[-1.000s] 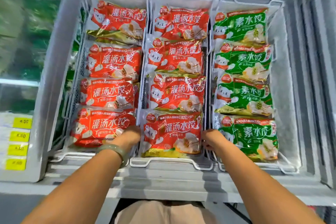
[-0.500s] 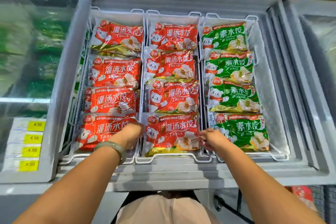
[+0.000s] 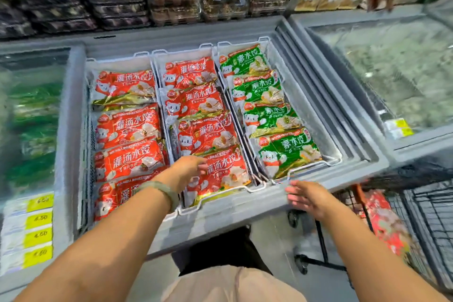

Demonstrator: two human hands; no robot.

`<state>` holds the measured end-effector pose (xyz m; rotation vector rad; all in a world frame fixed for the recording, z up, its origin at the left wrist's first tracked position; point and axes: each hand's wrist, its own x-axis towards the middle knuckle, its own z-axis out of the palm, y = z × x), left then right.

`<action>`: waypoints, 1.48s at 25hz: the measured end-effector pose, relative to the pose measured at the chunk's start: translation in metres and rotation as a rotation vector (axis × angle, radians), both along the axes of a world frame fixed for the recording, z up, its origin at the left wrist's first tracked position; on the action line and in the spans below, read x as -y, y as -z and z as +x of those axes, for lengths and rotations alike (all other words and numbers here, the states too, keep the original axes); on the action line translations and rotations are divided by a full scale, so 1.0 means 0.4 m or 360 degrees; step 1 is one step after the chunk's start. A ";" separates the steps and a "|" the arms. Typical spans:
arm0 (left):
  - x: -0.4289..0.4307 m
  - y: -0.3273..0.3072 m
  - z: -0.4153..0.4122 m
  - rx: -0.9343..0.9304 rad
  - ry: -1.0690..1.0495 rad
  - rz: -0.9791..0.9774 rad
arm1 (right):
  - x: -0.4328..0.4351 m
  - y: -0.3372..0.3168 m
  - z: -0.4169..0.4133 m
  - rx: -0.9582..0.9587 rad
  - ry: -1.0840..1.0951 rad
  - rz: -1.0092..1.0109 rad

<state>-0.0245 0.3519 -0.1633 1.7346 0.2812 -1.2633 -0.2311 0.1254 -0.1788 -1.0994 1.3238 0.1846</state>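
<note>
head view: resting left hand (image 3: pixel 187 171), fingers relaxed, on nearest red dumpling bag (image 3: pixel 228 175) at the front of the middle basket (image 3: pixel 255 189); holding right hand (image 3: pixel 310 197) spread and empty by the freezer rim (image 3: pixel 245 214). probably straightening bags; next needing a firm grip on the bag edge.

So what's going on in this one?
A person stands at an open store freezer holding three baskets of red and green dumpling bags. The left hand rests on the nearest red bag in the middle basket. The right hand is open over the freezer's front rim, holding nothing. A cart stands to the right.
</note>
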 end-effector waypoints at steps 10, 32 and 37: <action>0.179 -0.144 -0.164 0.0246 0.0296 -0.0148 | 0.054 -0.062 -0.357 0.0046 0.0333 -0.0102; 0.770 -0.074 -0.944 0.0097 0.0950 0.0126 | 0.414 -0.032 -1.160 -0.0234 0.0678 -0.0129; 0.912 -0.013 -0.942 0.0038 0.1112 0.0228 | 0.484 0.010 -1.127 -0.0225 0.0709 -0.0002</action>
